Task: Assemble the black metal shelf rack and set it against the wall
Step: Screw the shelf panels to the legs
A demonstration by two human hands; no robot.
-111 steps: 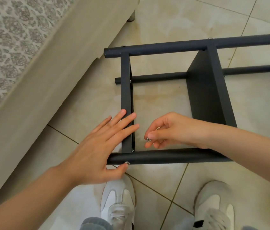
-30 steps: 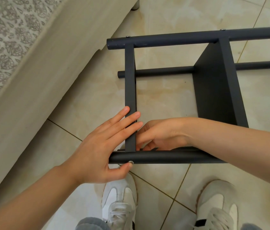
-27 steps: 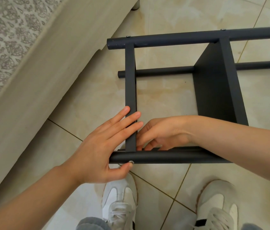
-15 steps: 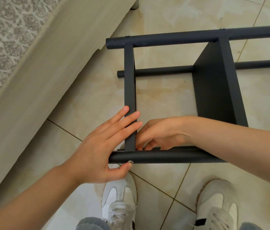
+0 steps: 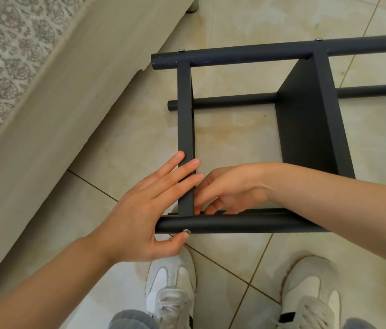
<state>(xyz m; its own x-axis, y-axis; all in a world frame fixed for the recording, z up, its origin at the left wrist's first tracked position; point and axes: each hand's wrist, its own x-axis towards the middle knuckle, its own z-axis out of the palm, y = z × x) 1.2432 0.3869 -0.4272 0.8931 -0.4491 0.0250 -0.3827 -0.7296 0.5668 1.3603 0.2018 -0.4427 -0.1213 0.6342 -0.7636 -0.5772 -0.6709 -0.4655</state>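
Your left hand (image 5: pixel 139 210) lies flat on the rack's (image 5: pixel 305 127) crossbar (image 5: pixel 185 115), thumb touching a screw (image 5: pixel 187 231); your right hand (image 5: pixel 230 186) curls beside the crossbar, grip hidden.

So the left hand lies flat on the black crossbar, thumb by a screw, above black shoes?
No, the shoes are white, per the head view. The left hand does lie flat on the black crossbar, thumb by the screw.

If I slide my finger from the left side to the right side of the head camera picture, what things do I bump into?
You'd meet the patterned cover → beige furniture side → left hand → right hand → black shelf panel.
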